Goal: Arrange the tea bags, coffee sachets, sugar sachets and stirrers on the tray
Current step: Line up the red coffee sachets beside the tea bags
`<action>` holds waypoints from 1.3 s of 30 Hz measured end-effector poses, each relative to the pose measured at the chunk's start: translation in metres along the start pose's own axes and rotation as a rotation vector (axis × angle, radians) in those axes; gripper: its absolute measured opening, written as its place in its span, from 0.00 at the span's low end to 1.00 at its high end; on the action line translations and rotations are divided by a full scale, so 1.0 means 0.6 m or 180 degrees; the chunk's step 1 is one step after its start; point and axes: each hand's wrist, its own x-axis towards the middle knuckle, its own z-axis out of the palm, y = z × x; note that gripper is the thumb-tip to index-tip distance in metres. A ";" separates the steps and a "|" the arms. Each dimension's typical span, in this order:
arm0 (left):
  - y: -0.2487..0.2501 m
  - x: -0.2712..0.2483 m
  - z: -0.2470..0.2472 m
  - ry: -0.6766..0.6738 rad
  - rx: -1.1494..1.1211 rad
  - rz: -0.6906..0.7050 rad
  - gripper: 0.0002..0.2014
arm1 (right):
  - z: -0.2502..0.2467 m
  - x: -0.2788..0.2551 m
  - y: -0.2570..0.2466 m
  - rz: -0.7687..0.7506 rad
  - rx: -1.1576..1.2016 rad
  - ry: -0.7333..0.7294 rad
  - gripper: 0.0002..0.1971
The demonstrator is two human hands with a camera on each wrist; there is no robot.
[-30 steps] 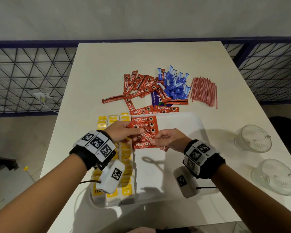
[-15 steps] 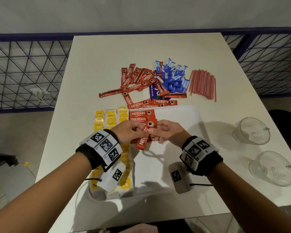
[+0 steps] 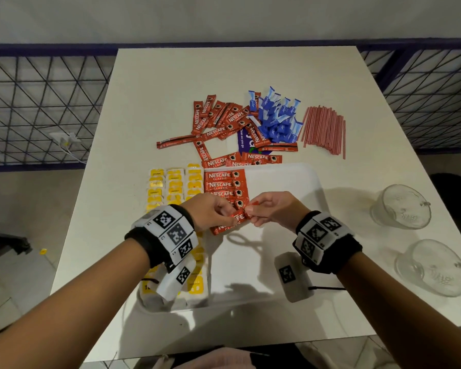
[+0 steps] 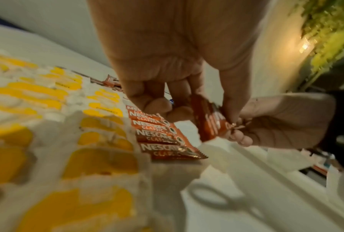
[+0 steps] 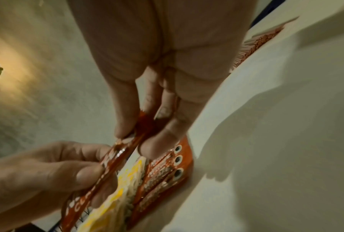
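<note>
Both hands hold red coffee sachets [image 3: 232,222] just above the white tray [image 3: 290,182]. My left hand [image 3: 218,213] pinches their left part, my right hand [image 3: 261,211] pinches the right end [image 5: 145,125]. Below them a column of red coffee sachets [image 3: 225,186] lies flat on the tray, next to rows of yellow tea bags [image 3: 171,186]. In the left wrist view the held sachets [image 4: 208,120] hang tilted above that column [image 4: 159,136]. Beyond the tray lie loose coffee sachets [image 3: 224,123], blue sugar sachets [image 3: 277,118] and red stirrers [image 3: 325,127].
Two clear glass cups [image 3: 402,206] [image 3: 434,267] stand on the white table [image 3: 157,83] right of the tray. A purple packet [image 3: 244,141] lies under the loose sachets. A dark metal grid railing [image 3: 37,107] runs behind the table.
The hands drew closer together and gathered the sachets they hold, lifting them off the tray's column. The head view shifted slightly.
</note>
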 end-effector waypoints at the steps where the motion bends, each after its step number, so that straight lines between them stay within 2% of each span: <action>1: -0.002 0.000 0.000 0.0008 0.0156 0.0001 0.04 | -0.003 0.003 0.003 0.0035 -0.0261 -0.0019 0.09; 4: -0.013 -0.002 -0.004 0.0026 0.0409 -0.0040 0.12 | -0.013 0.002 0.013 0.0079 -0.0668 -0.0200 0.10; 9: -0.027 -0.001 -0.015 0.0239 0.0960 -0.0018 0.10 | -0.011 -0.002 0.033 0.0206 -0.0769 -0.0227 0.10; 12: -0.025 0.000 -0.016 0.0262 0.1478 0.0003 0.09 | -0.002 0.002 0.034 0.0441 -0.0591 -0.0148 0.03; 14: -0.020 0.000 -0.011 0.0188 0.1931 -0.0024 0.09 | 0.003 0.008 0.033 0.0558 -0.0634 -0.0037 0.07; 16: -0.018 0.002 -0.003 0.0138 0.2293 -0.0010 0.13 | 0.007 0.019 0.032 0.0646 -0.0893 0.0039 0.10; 19: -0.018 0.007 0.006 0.0123 0.2630 0.0045 0.17 | 0.016 0.028 0.022 0.0848 -0.1027 0.0014 0.08; 24: -0.017 0.016 0.009 0.0230 0.2803 0.0069 0.18 | 0.016 0.032 0.016 0.0916 -0.0979 0.0133 0.08; 27: -0.018 0.018 0.010 0.0222 0.2840 0.0049 0.18 | 0.017 0.026 0.012 0.0857 -0.1189 0.0198 0.10; 33: -0.019 0.020 0.008 0.0147 0.2849 0.0050 0.18 | 0.020 0.030 0.021 0.0855 -0.1063 0.0319 0.12; 39: -0.017 0.018 0.003 0.0161 0.2909 0.0087 0.17 | 0.014 0.028 0.015 0.0833 -0.1012 0.0129 0.11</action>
